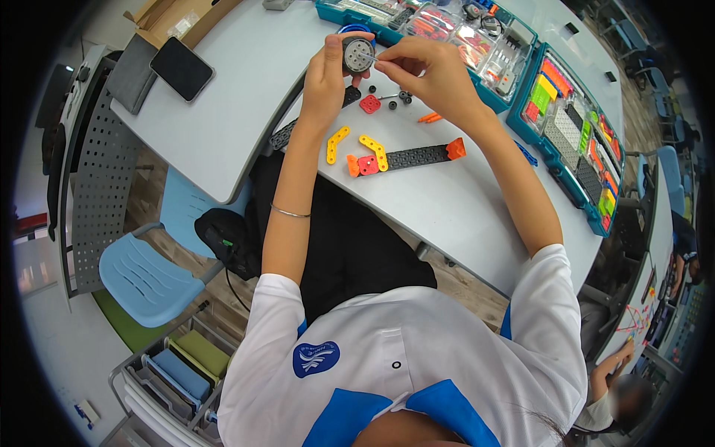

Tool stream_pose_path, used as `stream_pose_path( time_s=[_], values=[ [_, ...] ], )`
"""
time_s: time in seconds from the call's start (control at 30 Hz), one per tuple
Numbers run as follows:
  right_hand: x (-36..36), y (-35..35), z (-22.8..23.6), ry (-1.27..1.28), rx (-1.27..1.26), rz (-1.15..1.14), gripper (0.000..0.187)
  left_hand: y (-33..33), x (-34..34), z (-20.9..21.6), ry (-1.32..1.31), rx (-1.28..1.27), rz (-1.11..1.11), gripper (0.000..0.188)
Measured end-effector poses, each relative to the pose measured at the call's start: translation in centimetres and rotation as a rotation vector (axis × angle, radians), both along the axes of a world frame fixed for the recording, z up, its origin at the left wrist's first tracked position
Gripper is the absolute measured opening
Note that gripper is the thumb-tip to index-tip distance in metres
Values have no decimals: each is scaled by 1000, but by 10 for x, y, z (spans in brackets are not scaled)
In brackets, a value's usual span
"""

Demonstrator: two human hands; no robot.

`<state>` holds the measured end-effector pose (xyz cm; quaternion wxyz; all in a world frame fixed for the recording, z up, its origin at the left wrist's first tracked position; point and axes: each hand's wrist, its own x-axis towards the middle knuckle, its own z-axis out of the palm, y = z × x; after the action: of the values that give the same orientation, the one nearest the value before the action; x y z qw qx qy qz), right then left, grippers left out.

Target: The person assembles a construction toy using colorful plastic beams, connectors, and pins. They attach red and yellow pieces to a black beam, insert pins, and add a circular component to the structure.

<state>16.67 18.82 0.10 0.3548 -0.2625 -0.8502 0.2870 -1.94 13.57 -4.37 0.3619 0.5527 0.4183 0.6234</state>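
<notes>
My left hand [325, 83] is wrapped round a grey wheel [356, 54] with small holes in its face, held over the white table. Between thumb and forefinger, my right hand [438, 72] pinches a thin metal axle [369, 57] at the wheel's centre; how deep it sits I cannot tell. A blue ring [357, 28] shows just behind the wheel. Below lie a red square plate [369, 104], small black pieces [392, 105] and orange pegs [430, 118]. Nearer are a yellow bent beam [337, 145] and a black perforated beam [417, 156] with orange end pieces; another yellow bent beam [374, 153] rests against it.
Teal parts cases [514, 119] with sorted building pieces stand open at the far right. To the left, a phone [182, 69] lies beside a grey pouch [134, 74] and a cardboard box [175, 26]. A blue chair [153, 279] stands at left; another person [614, 387] sits at right.
</notes>
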Motion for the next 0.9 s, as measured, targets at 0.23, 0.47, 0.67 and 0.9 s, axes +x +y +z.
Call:
stream_pose_path(
  time_s=[0.23, 0.47, 0.67, 0.9],
  values=[
    [2, 0, -1, -13, 20, -11, 14, 0, 2, 1, 40, 27, 21, 60],
    [4, -2, 8, -132, 39, -15, 13, 2, -1, -3, 81, 37, 16, 49],
    [3, -1, 2, -69, 29, -21, 17, 3, -1, -5, 79, 42, 25, 45],
    [4, -2, 4, -93, 33, -27, 18, 3, -2, -7, 105, 43, 26, 43]
  ],
)
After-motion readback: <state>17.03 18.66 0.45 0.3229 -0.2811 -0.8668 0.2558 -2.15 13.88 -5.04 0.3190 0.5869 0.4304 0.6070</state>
